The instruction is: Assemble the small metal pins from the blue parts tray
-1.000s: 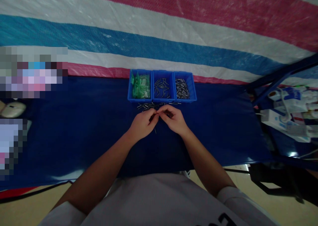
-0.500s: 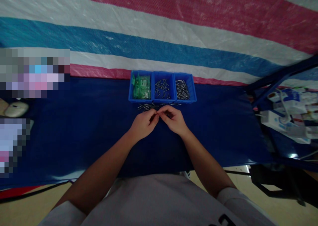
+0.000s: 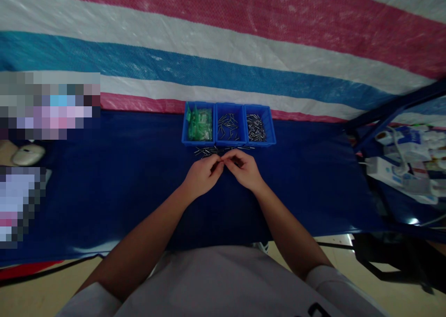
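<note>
My left hand [image 3: 202,175] and my right hand [image 3: 243,169] meet fingertip to fingertip over the dark blue table cover [image 3: 114,182], pinching something small between them; it looks like a thin metal pin, mostly hidden by the fingers. Just beyond the fingertips lies a loose row of several metal pins [image 3: 216,150]. Behind that stand three blue bins side by side: the left bin [image 3: 197,123] holds green packets, the middle bin [image 3: 229,124] a few pins, the right bin [image 3: 259,124] a denser heap of dark pins.
A striped pink, white and blue tarp [image 3: 223,52] hangs behind the table. A white mouse-like object [image 3: 28,154] lies at the far left. White boxes and cables [image 3: 400,168] crowd a rack at the right.
Both hands stay together in the same spot with only slight finger movement. The view has tilted a little, so the bins sit slightly lower in the picture.
</note>
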### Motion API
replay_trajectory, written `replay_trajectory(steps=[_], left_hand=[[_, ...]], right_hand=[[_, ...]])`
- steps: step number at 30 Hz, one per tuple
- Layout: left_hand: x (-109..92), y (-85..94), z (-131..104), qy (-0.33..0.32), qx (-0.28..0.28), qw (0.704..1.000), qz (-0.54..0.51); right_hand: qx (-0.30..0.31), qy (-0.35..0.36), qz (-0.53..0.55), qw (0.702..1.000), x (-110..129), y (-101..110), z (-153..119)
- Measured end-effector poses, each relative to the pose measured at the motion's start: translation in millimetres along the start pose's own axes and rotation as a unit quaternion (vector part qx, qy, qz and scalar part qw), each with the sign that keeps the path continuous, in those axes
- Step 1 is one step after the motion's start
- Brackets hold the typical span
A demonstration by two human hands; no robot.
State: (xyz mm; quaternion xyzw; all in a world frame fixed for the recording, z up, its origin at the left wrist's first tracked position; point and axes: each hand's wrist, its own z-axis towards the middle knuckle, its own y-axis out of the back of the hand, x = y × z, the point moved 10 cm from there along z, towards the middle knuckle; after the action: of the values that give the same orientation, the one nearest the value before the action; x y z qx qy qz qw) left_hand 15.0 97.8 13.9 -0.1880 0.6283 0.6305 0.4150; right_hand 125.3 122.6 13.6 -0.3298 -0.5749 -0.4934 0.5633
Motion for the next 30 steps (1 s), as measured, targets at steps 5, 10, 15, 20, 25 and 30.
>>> replay_trajectory(steps=[5, 10, 15, 20, 25, 30], left_hand=[[-0.4, -0.8, 0.3, -0.003, 0.000, 1.000, -0.018], [-0.5, -0.9, 0.6, 0.001, 0.001, 1.000, -0.024], [-0.2, -0.2, 0.4, 0.003, -0.001, 1.000, -0.023], [-1.4, 0.0, 0.3, -0.003, -0.001, 1.000, -0.027], [-1.0, 0.4, 0.0, 0.002, -0.001, 1.000, -0.026], [-1.5, 0.5, 1.0, 0.005, -0.001, 1.000, -0.029]], right_hand=[[-0.009, 0.037, -0.103, 0.994, 7.9, 0.2, 0.2], [0.015, 0.060, -0.173, 0.983, 14.1, -6.1, -0.7], [0.030, 0.092, -0.221, 0.970, 14.1, -13.2, -2.5], [0.056, 0.120, -0.271, 0.953, 13.6, -22.5, -4.5], [0.049, 0.130, -0.283, 0.949, 12.8, -25.3, -4.9], [0.025, 0.103, -0.312, 0.944, 4.7, -27.7, -0.7]])
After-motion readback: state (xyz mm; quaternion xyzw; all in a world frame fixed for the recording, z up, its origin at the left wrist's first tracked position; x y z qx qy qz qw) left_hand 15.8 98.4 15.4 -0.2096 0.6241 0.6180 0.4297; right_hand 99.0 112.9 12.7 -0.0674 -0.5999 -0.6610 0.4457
